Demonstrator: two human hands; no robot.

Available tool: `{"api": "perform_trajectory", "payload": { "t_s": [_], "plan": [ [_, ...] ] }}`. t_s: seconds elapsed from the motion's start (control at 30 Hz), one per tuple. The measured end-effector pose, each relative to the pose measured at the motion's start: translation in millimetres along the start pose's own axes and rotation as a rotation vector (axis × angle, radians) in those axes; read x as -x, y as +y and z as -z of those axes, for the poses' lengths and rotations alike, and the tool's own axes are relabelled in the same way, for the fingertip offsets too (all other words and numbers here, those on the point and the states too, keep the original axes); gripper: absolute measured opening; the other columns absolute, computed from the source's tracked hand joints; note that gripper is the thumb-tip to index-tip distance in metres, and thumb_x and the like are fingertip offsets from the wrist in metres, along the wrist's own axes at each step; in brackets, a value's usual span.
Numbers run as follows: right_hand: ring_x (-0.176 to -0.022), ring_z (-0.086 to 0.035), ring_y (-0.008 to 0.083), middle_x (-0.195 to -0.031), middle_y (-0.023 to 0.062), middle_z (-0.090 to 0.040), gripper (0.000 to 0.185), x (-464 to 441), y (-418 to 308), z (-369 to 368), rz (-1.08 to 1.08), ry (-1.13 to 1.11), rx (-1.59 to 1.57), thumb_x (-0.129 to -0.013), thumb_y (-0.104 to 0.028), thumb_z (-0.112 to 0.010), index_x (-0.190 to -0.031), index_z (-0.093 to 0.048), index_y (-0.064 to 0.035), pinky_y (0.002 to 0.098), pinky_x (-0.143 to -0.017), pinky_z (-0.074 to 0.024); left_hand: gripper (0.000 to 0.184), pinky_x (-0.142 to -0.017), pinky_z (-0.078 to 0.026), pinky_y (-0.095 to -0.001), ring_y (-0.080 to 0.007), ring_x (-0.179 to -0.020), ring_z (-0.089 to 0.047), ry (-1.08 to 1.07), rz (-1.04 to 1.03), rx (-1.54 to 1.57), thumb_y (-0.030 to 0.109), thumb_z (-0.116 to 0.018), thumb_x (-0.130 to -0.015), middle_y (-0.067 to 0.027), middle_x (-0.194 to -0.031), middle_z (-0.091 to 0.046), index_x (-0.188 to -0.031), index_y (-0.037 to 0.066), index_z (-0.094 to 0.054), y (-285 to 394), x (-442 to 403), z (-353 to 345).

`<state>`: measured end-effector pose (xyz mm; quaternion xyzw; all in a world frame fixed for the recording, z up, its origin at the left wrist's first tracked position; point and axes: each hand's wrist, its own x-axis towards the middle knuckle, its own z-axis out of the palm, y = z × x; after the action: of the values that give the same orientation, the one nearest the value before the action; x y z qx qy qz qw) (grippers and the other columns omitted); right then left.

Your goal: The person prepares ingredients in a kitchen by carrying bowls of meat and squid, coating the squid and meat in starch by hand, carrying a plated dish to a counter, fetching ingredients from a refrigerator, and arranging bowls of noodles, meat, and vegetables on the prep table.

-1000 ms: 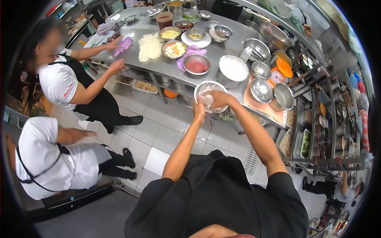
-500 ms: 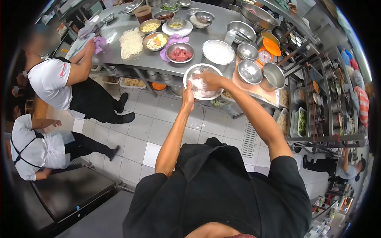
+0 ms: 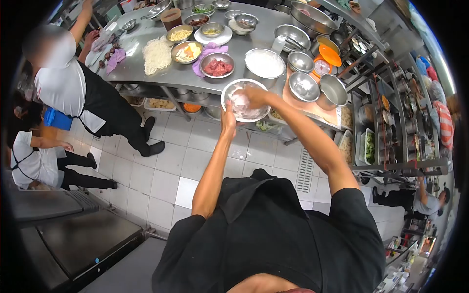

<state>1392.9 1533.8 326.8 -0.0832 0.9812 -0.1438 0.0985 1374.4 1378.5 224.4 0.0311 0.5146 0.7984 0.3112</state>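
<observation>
A metal bowl (image 3: 267,111) of white, floury food (image 3: 240,100) is held just off the counter's front edge. My left hand (image 3: 228,120) grips its near left side, thumb up at the rim and fingers underneath. Inside the bowl is my right hand (image 3: 255,97), reaching down into the floury food; its fingers are smeared and partly hidden. Just behind stands a metal pot full of white powder (image 3: 264,63). A bowl of raw red meat (image 3: 218,66) sits to the left, beside a purple cloth (image 3: 209,51).
Noodles (image 3: 157,56), small food bowls and a white plate (image 3: 201,38) cover the steel counter (image 3: 134,68). To the right are empty metal bowls (image 3: 304,87) and an orange lid (image 3: 330,55). A co-worker (image 3: 63,90) stands at left, another person (image 3: 36,158) behind. A shelf rack (image 3: 398,168) rises at right.
My right hand has shifted within the bowl, and the floury food has been turned over. The bowl stays in my left hand. The co-worker at left has raised an arm and turned.
</observation>
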Motion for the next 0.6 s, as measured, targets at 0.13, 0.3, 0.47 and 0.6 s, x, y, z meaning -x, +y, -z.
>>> {"api": "perform_trajectory", "payload": {
  "t_s": [0.13,0.3,0.47,0.6],
  "plan": [
    [-0.096,-0.059,0.0368,-0.095,0.0239,-0.063,0.046,1.4,-1.5,-12.2,0.03,0.127,-0.1,-0.064,-0.012,-0.065,-0.11,-0.063,-0.0101,0.0428,-0.087,-0.0456,0.051,-0.059,-0.059,-0.0381,-0.0292,-0.11,-0.053,0.009,0.072,-0.001,0.04,-0.033,-0.098,-0.0168,-0.128,-0.045,-0.139,0.012,-0.026,25.2,28.4,-13.6],
    [-0.077,-0.065,0.0345,-0.081,0.0168,-0.067,0.037,6.7,-20.2,18.4,-0.218,0.269,0.114,-0.059,-0.012,-0.069,-0.096,-0.07,-0.0141,0.0433,-0.073,-0.0521,0.052,-0.061,-0.059,-0.0381,-0.0303,-0.113,-0.051,0.065,0.009,-0.032,0.04,-0.033,-0.098,-0.0178,-0.132,-0.041,-0.14,0.012,-0.024,24.0,22.5,-17.1],
    [-0.083,-0.064,0.0332,-0.087,0.0165,-0.067,0.051,16.6,-34.2,57.9,-0.238,0.321,0.031,-0.05,-0.012,-0.075,-0.101,-0.068,-0.0117,0.0405,-0.077,-0.0514,0.054,-0.054,-0.059,-0.0369,-0.0257,-0.096,-0.062,0.105,-0.101,-0.009,0.045,-0.034,-0.096,-0.0152,-0.122,-0.052,-0.136,0.008,-0.03,23.0,4.1,-13.6],
    [-0.095,-0.062,0.033,-0.102,0.0176,-0.065,0.058,13.7,-28.6,81.2,-0.042,0.028,-0.171,-0.055,-0.01,-0.073,-0.113,-0.063,-0.0119,0.0374,-0.085,-0.0485,0.051,-0.073,-0.056,-0.0395,-0.0311,-0.116,-0.048,0.03,0.032,-0.006,0.041,-0.033,-0.098,-0.0177,-0.132,-0.041,-0.137,0.009,-0.027,54.9,27.3,-23.4]
  ]
}}
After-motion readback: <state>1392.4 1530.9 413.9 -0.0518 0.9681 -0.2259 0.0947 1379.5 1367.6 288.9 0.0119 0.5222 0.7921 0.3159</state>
